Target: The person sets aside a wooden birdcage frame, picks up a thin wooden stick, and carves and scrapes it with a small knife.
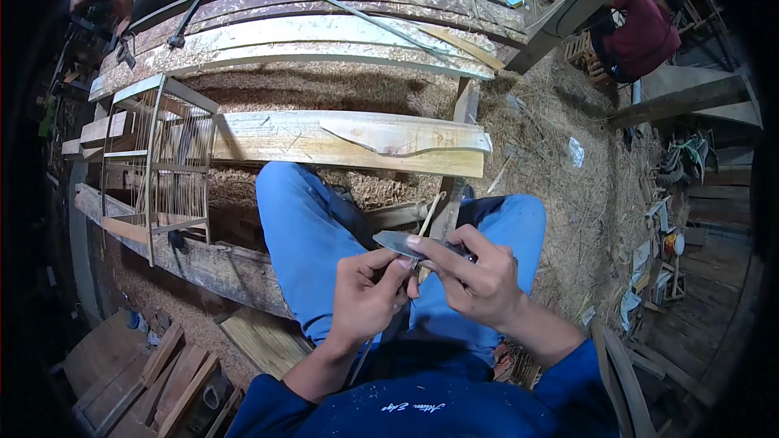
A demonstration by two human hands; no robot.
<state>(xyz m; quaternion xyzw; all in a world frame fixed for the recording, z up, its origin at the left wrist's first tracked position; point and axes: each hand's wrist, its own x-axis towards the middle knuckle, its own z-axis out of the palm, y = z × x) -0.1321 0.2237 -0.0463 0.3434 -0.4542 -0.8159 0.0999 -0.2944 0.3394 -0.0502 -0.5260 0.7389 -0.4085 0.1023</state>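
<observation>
My right hand (484, 277) is closed on a knife, whose grey blade (393, 241) points left above my lap. A finger of that hand lies along the blade. Just left of it, my left hand (367, 294) pinches a thin pale wooden strip (432, 209), which extends up and away between my knees. The blade and the strip meet at the fingertips of both hands; the exact contact is hidden by the fingers.
Beyond my knees lies a wooden plank (349, 139) with a curved offcut on it. A slatted wooden frame (154, 158) stands at the left. Farther off is a shavings-covered bench (268, 36). A person in a dark red shirt (645, 36) sits at the upper right.
</observation>
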